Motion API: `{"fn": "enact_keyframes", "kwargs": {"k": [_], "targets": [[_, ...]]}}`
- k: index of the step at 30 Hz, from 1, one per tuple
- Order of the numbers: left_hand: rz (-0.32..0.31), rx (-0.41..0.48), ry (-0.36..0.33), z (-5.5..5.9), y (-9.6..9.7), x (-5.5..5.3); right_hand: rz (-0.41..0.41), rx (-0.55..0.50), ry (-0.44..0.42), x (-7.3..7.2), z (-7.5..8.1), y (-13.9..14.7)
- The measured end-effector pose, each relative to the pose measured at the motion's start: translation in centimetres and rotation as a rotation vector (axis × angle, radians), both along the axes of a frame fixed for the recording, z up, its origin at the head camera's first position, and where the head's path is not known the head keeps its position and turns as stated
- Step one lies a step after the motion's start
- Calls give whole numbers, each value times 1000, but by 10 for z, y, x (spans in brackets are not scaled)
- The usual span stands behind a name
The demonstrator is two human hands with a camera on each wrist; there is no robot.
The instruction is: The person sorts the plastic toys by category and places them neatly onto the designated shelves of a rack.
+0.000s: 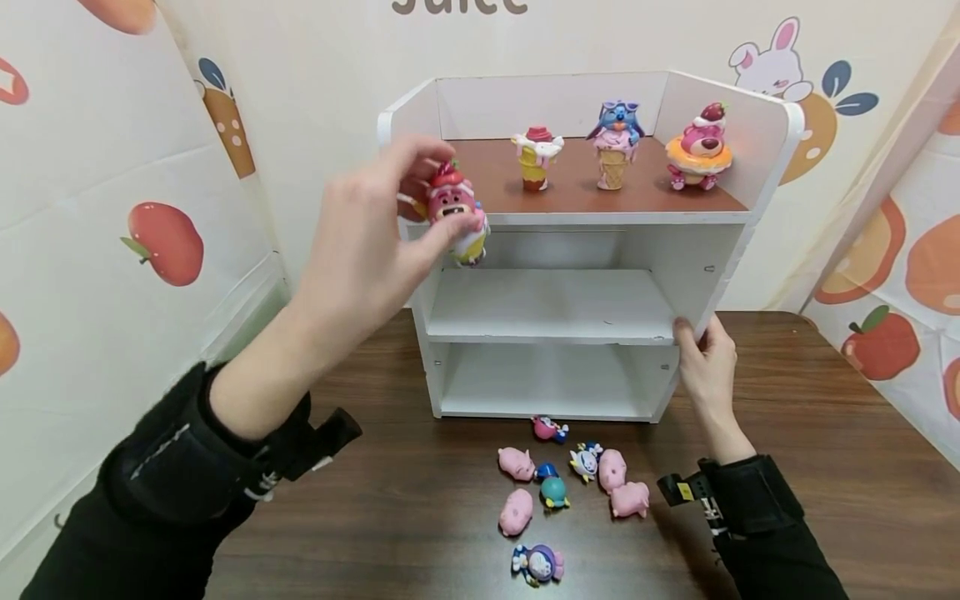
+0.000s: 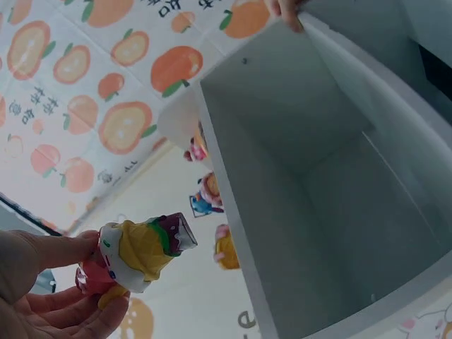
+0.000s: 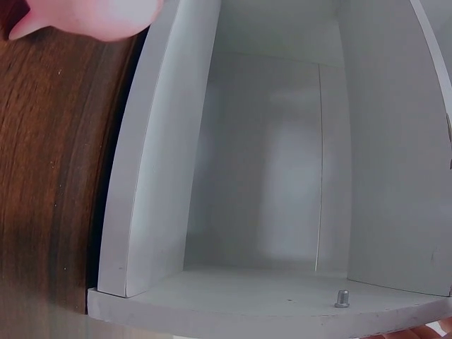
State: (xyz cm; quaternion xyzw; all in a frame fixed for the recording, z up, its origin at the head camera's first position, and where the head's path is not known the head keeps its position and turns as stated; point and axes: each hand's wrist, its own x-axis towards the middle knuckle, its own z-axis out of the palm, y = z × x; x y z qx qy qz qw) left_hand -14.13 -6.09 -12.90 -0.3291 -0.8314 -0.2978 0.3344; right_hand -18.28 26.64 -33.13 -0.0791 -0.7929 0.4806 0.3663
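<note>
My left hand (image 1: 375,225) pinches a pink bear figurine (image 1: 452,204) with a red top and a yellow lower part, in front of the top shelf's left end. In the left wrist view the figurine (image 2: 145,251) is tilted, its yellow cone pointing right. My right hand (image 1: 705,362) grips the right side panel of the white shelf unit (image 1: 555,308). On the brown top shelf stand a yellow cone figurine (image 1: 536,158), a blue-eared cone figurine (image 1: 617,146) and a pink bear with an orange ring (image 1: 699,148).
Several pink pig figures (image 1: 516,512) lie on the wooden table (image 1: 390,500) before the unit. Among them are a teal figure (image 1: 554,492), a white-and-blue one (image 1: 585,461), a pink-and-blue one (image 1: 549,428) and a purple one (image 1: 538,564). Printed walls (image 1: 75,167) stand around.
</note>
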Motion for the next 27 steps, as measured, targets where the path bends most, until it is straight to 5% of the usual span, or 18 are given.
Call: {"fn": "enact_keyframes", "kwargs": {"k": [3,10,12,21,27], "targets": [[22,-6,-4,6,0,-11,1,-4,-6,0,0,0],[99,-11,-44,14,1,-62,14,-5,-6,1,1,0],[112,-11,-74,18,3,-70,17,-4,-5,2,1,0],[180,-51,-136,34,18,-61,8,-7,-13,4,0,-2],[243,-82,-204,40,25,-71,-15,6,2,1,0,-1]]}}
